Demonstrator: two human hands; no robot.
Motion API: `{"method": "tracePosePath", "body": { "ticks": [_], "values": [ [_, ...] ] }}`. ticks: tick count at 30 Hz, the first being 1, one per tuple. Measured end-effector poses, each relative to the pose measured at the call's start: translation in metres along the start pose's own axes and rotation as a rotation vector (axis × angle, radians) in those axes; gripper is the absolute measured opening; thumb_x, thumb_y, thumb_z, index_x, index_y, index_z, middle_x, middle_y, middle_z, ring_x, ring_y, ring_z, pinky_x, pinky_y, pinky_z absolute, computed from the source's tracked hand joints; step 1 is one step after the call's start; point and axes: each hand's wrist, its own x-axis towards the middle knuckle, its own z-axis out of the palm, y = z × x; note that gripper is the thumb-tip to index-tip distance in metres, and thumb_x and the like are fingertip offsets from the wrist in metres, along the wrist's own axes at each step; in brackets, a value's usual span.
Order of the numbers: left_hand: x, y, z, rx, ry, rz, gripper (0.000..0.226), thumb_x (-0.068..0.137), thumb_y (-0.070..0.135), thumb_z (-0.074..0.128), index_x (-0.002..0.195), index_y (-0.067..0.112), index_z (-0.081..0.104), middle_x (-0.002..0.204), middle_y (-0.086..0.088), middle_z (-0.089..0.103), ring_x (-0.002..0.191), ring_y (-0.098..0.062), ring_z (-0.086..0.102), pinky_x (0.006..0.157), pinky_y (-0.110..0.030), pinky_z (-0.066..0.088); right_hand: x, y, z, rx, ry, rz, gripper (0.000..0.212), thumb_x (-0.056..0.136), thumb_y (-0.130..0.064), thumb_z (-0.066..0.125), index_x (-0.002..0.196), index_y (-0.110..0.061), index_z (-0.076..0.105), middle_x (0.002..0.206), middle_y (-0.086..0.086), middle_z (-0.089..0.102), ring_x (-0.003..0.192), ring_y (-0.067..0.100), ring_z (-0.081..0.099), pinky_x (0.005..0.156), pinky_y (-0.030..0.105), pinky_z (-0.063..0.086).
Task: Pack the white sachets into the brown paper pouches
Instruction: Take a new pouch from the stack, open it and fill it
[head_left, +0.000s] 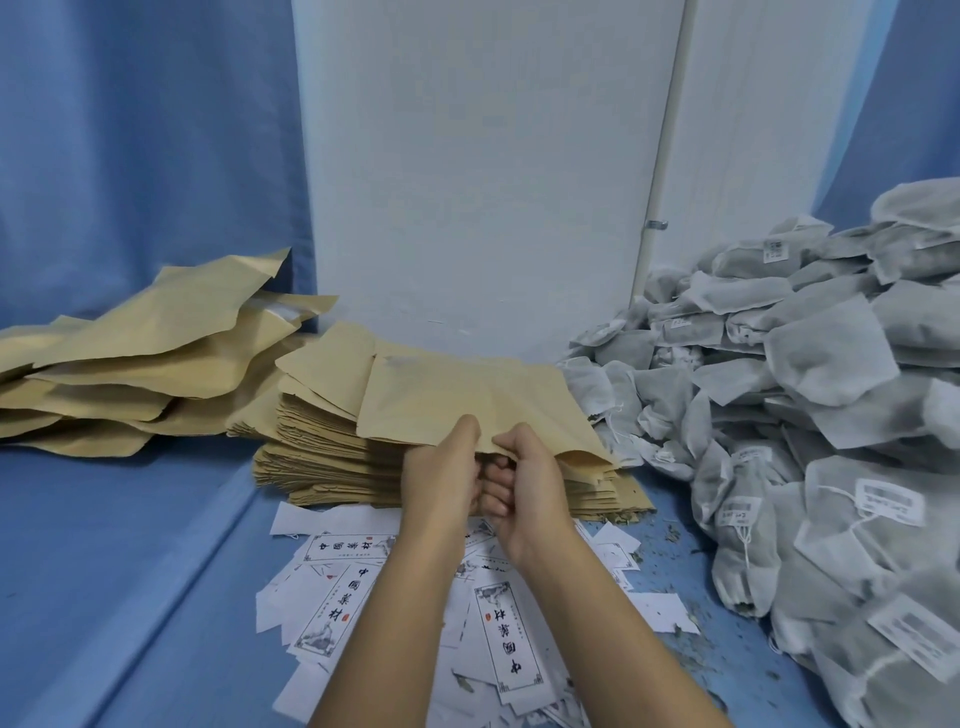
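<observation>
A flat brown paper pouch (467, 397) lies on top of a thick stack of brown pouches (322, 457) in the middle of the blue surface. My left hand (441, 467) and my right hand (524, 467) both pinch the pouch's near edge, side by side, fingers curled under it. A large heap of white sachets (810, 405) with tags and strings fills the right side, apart from both hands.
A loose pile of brown pouches (130, 358) lies at the left. White printed paper labels (410, 597) are scattered under my forearms. A white wall panel (478, 182) stands behind the stack. Dried crumbs litter the blue surface (680, 561) near the sachets.
</observation>
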Motion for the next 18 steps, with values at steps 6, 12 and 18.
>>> {"method": "tracePosePath", "body": {
  "ticks": [6, 12, 18],
  "values": [
    [0.002, 0.000, -0.002, -0.016, 0.016, 0.032, 0.024, 0.079, 0.011, 0.057, 0.057, 0.012, 0.047, 0.043, 0.003, 0.040, 0.032, -0.008, 0.030, 0.035, -0.013, 0.026, 0.000, 0.000, -0.004, 0.147, 0.017, -0.006, 0.026, 0.082, -0.013, 0.046, 0.061, -0.019, 0.032, 0.040, -0.007, 0.020, 0.031, 0.006, 0.013, 0.029, 0.017, 0.011],
    [-0.001, -0.004, 0.003, 0.058, -0.092, 0.026, 0.032, 0.080, 0.013, 0.054, 0.049, 0.009, 0.047, 0.037, -0.001, 0.042, 0.029, -0.013, 0.035, 0.037, -0.016, 0.033, -0.002, 0.000, -0.003, 0.089, -0.008, 0.002, 0.028, 0.085, -0.014, 0.044, 0.056, -0.014, 0.040, 0.033, -0.005, 0.031, 0.027, 0.005, 0.018, 0.029, 0.017, 0.012],
    [0.009, -0.004, -0.005, 0.015, 0.024, 0.059, 0.018, 0.082, 0.016, 0.054, 0.071, 0.011, 0.040, 0.057, -0.003, 0.033, 0.045, -0.015, 0.028, 0.040, -0.018, 0.023, 0.003, 0.002, -0.009, 0.123, 0.109, -0.044, 0.024, 0.081, -0.011, 0.047, 0.064, -0.018, 0.032, 0.041, -0.007, 0.017, 0.032, 0.007, 0.011, 0.032, 0.018, 0.009]
  ]
}}
